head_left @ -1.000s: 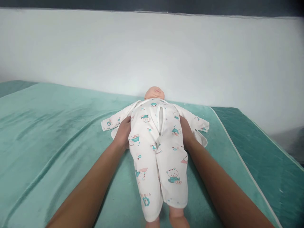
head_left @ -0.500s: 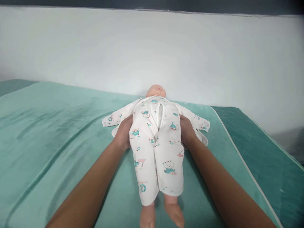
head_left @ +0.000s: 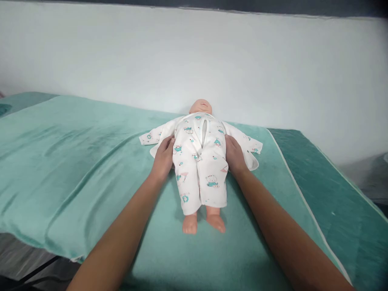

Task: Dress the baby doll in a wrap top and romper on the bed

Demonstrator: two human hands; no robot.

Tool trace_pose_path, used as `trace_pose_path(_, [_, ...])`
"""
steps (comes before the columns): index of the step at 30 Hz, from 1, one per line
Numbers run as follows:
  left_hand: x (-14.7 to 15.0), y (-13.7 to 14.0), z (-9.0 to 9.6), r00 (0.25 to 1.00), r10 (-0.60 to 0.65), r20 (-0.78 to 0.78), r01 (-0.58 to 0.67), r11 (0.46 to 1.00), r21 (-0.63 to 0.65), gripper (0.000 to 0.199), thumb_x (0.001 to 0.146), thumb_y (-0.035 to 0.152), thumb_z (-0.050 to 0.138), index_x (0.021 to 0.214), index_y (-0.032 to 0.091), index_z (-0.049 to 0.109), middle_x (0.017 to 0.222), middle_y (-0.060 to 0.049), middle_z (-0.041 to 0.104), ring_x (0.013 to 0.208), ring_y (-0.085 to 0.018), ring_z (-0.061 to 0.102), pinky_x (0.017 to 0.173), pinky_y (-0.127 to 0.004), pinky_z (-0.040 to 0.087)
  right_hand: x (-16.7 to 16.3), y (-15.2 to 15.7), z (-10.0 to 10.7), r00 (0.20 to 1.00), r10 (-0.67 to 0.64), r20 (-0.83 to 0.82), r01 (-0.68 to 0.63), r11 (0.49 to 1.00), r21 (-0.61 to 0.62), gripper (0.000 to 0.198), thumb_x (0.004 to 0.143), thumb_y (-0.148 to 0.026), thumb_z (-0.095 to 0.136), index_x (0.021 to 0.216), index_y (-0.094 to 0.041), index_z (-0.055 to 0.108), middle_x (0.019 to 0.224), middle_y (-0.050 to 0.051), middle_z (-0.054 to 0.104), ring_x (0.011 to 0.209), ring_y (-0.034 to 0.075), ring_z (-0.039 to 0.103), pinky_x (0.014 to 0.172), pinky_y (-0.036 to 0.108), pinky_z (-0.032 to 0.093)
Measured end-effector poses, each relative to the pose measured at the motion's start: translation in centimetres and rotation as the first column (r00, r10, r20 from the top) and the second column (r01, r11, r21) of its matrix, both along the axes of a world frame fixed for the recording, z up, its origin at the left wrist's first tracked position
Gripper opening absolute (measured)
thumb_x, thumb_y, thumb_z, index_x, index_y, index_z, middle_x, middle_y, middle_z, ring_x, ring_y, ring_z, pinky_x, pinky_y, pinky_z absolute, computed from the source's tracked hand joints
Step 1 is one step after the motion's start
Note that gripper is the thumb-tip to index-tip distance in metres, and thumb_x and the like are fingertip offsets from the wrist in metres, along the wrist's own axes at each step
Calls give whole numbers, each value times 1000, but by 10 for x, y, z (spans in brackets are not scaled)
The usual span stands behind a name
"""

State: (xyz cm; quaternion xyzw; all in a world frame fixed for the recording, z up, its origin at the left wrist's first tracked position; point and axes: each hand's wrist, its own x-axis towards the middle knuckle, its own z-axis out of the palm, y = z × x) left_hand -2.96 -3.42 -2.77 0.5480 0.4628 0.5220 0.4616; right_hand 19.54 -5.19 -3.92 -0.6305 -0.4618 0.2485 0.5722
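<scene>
A baby doll lies on its back, its head toward the wall and its bare feet toward me. It wears a white printed jacket with sleeves spread wide and matching trousers with a slit at the crotch. At the doll's hip on the left, my left hand is pressed against the side, fingers partly tucked beneath. Against the opposite hip rests my right hand, thumb side up, its other fingers hidden behind the doll. Between them the two hands grip the body. The jacket's hem lies flat beyond both hands.
A light green cloth with soft folds covers the table, and a darker green cloth lies on the right. Behind the doll rises a white wall. Grey floor shows past the table edge at lower left.
The view has drawn back, so the doll looks smaller and its whole feet and the table's front edge now show. Both hands stay at the doll's hips.
</scene>
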Motion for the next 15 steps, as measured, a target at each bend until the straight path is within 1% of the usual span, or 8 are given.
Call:
trace_pose_path(2, [-10,-30,-5,995,56,-87,-52,998,40,37,91,45,55,117,21,64,123,-7,66,115,-24,60,99,-39,46,-4,-19,-2,999,-37,32,35,997,64,43,90,-50,49,116,-18,63,128,11,64,121,25,56,109,43,39])
trace_pose_path(4, [-21,-64,-11,987,46,-152,-36,997,69,29,89,41,58,109,20,63,114,-6,68,108,-22,62,97,-37,47,-11,-43,-5,999,-27,25,23,991,135,48,89,-48,55,127,-20,57,136,11,58,127,24,53,108,43,42])
trace_pose_path(6, [-30,-97,-17,972,-38,-233,57,996,72,23,88,36,60,104,20,63,106,-5,68,101,-20,63,94,-36,47,-18,-72,-7,998,-5,70,-9,980,198,50,88,-44,59,133,-23,53,142,10,54,131,23,49,109,43,41])
trace_pose_path(9, [-38,-133,-23,934,-172,-313,207,975,82,21,88,26,58,108,22,60,107,-4,65,100,-18,62,93,-34,47,-31,-117,-6,970,55,235,-113,964,239,46,88,-37,61,132,-28,53,141,6,55,131,22,50,112,45,38])
trace_pose_path(10, [-39,-140,-24,925,-182,-335,226,969,96,22,87,23,58,108,22,59,108,-3,64,101,-17,61,93,-34,47,-36,-130,-4,946,106,308,-181,957,226,43,88,-35,62,129,-28,55,139,5,57,130,22,51,112,45,38])
trace_pose_path(12, [-38,-149,-26,904,-177,-389,239,964,116,22,84,19,58,106,23,57,107,-3,63,101,-17,60,93,-34,46,-45,-150,3,856,228,464,-330,932,150,34,88,-29,62,122,-27,58,132,5,61,126,22,53,109,43,41])
trace_pose_path(14, [-37,-151,-27,879,-154,-450,232,965,123,21,83,18,58,103,23,57,104,-2,64,99,-18,60,91,-35,46,-54,-162,15,729,335,597,-420,907,4,28,85,-22,62,114,-25,61,124,4,65,121,23,54,103,42,43])
trace_pose_path(15, [-36,-151,-28,866,-137,-481,226,965,133,20,83,18,59,102,23,57,103,-2,65,99,-19,60,91,-35,45,-59,-166,21,671,367,645,-422,904,-75,26,84,-18,62,110,-25,62,119,3,66,118,23,54,100,42,44])
